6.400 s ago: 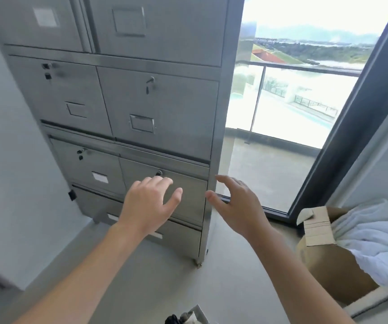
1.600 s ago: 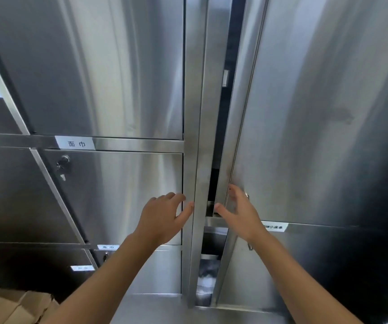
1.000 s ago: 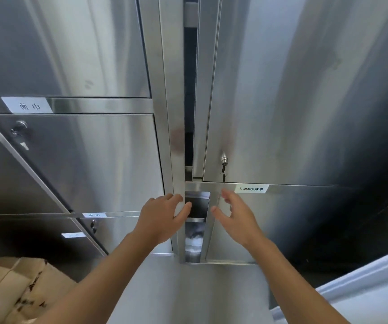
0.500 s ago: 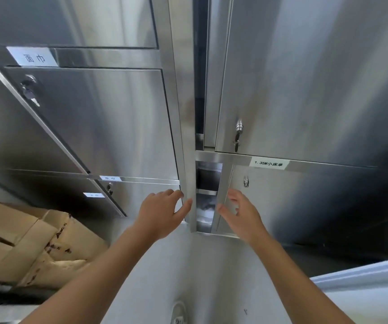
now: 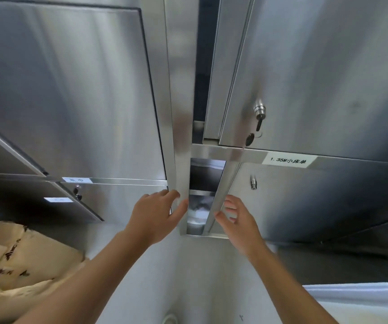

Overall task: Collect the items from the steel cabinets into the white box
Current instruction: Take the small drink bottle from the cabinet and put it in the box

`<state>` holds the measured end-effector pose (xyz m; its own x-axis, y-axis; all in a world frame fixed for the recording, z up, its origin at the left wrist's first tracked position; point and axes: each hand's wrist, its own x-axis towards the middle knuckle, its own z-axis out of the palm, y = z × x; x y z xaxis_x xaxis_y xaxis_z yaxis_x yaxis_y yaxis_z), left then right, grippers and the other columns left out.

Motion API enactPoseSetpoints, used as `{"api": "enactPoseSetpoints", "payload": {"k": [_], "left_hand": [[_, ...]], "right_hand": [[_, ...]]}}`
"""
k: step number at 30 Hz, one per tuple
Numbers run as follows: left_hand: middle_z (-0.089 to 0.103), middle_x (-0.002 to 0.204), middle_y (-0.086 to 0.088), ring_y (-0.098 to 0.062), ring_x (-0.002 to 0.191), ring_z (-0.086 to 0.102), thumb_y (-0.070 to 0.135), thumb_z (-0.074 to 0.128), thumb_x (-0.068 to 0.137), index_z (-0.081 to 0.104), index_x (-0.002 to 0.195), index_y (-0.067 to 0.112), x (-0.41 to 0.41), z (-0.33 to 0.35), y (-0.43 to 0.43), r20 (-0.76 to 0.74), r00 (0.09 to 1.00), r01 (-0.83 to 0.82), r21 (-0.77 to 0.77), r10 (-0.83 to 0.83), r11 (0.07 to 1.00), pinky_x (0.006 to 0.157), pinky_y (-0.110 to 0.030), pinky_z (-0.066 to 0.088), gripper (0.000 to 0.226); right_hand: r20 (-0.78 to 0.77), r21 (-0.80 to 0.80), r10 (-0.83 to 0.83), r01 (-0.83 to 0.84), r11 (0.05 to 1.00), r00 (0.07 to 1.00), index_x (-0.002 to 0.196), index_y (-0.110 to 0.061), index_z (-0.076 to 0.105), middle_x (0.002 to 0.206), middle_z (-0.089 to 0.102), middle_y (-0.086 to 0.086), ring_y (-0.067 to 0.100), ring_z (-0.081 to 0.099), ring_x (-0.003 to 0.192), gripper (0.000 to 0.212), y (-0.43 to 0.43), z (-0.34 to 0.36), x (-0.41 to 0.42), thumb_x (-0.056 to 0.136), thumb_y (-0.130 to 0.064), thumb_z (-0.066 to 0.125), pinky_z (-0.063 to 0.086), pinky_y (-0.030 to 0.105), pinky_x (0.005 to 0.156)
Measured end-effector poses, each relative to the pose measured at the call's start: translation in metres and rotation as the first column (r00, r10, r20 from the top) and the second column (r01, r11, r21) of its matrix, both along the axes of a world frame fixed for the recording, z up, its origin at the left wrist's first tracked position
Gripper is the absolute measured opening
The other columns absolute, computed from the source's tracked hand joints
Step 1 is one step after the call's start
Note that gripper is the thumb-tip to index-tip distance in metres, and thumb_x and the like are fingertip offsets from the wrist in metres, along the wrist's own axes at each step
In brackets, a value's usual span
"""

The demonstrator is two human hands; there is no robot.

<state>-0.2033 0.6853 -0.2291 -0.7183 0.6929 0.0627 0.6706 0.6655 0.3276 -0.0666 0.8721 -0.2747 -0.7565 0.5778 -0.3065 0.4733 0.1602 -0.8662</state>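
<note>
Brushed steel fills my view: flat cabinet doors with a soft vertical sheen. My left hand (image 5: 158, 218) is at 7 o'clock, fingers relaxed and slightly spread, holding nothing, the tips just beside the square steel post (image 5: 181, 113) that runs up the middle. My right hand (image 5: 237, 220) is at 5 o'clock, fingers loosely fanned and gripping nothing, the thumb close against the folded edge of the lower door (image 5: 305, 199), which stands ajar.

Between my hands, at 6 o'clock, the narrow gap (image 5: 206, 176) shows a thin steel shelf. Under it lies a pale, rumpled bundle (image 5: 199, 206), which may be folded linen, though it is too blurred to be sure.

At 2 o'clock a round lock (image 5: 259, 111) has a dark key hanging from it. At 3 o'clock a white paper label (image 5: 288, 160) is stuck on the crossbar. Tan, creased cardboard (image 5: 13, 253) with dark print sits at 8 o'clock. The white box (image 5: 356, 298) is at 4 o'clock, well apart from the bundle, and only a strip of its smooth rim shows.
</note>
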Motion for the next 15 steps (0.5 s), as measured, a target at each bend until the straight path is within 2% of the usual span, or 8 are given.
{"api": "enactPoseSetpoints", "payload": {"k": [2, 6, 9, 12, 15], "left_hand": [[0.070, 0.104, 0.011, -0.014, 0.086, 0.063, 0.066, 0.018, 0.092, 0.064, 0.115, 0.028, -0.002, -0.013, 0.002, 0.015, 1.000, 0.005, 0.002, -0.005, 1.000, 0.075, -0.025, 0.035, 0.064], [0.069, 0.106, 0.012, -0.013, 0.085, 0.062, 0.064, 0.020, 0.094, 0.063, 0.116, 0.030, -0.005, -0.032, 0.008, 0.024, 0.999, 0.026, 0.004, -0.026, 1.000, 0.075, -0.025, 0.035, 0.059], [0.070, 0.105, 0.011, -0.014, 0.085, 0.062, 0.066, 0.016, 0.092, 0.064, 0.115, 0.029, -0.007, -0.044, 0.011, 0.032, 0.999, 0.041, -0.002, -0.041, 0.999, 0.075, -0.026, 0.038, 0.065], [0.069, 0.110, 0.012, -0.012, 0.092, 0.063, 0.069, 0.010, 0.089, 0.062, 0.118, 0.029, -0.009, -0.053, 0.013, 0.060, 0.996, 0.064, -0.034, -0.062, 0.997, 0.083, -0.026, 0.043, 0.072], [0.067, 0.115, 0.012, -0.011, 0.096, 0.062, 0.070, 0.012, 0.090, 0.060, 0.122, 0.030, -0.013, -0.057, 0.014, 0.068, 0.996, 0.068, -0.048, -0.065, 0.997, 0.085, -0.024, 0.040, 0.070]], "right_hand": [[-0.019, -0.009, -0.025, 0.025, 1.000, 0.999, 0.146, -0.024, 0.048, 0.141, 0.060, -0.006, 0.014, 0.056, 0.129, 0.061, 0.002, -0.011, -0.008, 0.092, -0.038, 0.074, 0.046, 0.035, 0.111], [-0.056, 0.006, -0.073, 0.073, 0.997, 0.996, 0.149, -0.026, 0.044, 0.141, 0.057, -0.009, 0.012, 0.057, 0.127, 0.064, 0.009, -0.025, -0.026, 0.093, -0.033, 0.073, 0.044, 0.021, 0.101], [-0.072, 0.028, -0.090, 0.092, 0.995, 0.993, 0.149, -0.029, 0.043, 0.141, 0.056, -0.011, 0.010, 0.056, 0.126, 0.064, 0.012, -0.034, -0.035, 0.093, -0.037, 0.072, 0.042, 0.015, 0.096], [-0.081, 0.020, -0.092, 0.094, 0.995, 0.992, 0.148, -0.032, 0.043, 0.142, 0.056, -0.011, 0.010, 0.055, 0.128, 0.064, 0.013, -0.040, -0.039, 0.092, -0.039, 0.073, 0.046, 0.026, 0.106], [-0.081, 0.010, -0.094, 0.095, 0.995, 0.992, 0.148, -0.033, 0.042, 0.143, 0.055, -0.011, 0.010, 0.054, 0.129, 0.065, 0.017, -0.040, -0.044, 0.092, -0.039, 0.073, 0.046, 0.032, 0.111]]}}
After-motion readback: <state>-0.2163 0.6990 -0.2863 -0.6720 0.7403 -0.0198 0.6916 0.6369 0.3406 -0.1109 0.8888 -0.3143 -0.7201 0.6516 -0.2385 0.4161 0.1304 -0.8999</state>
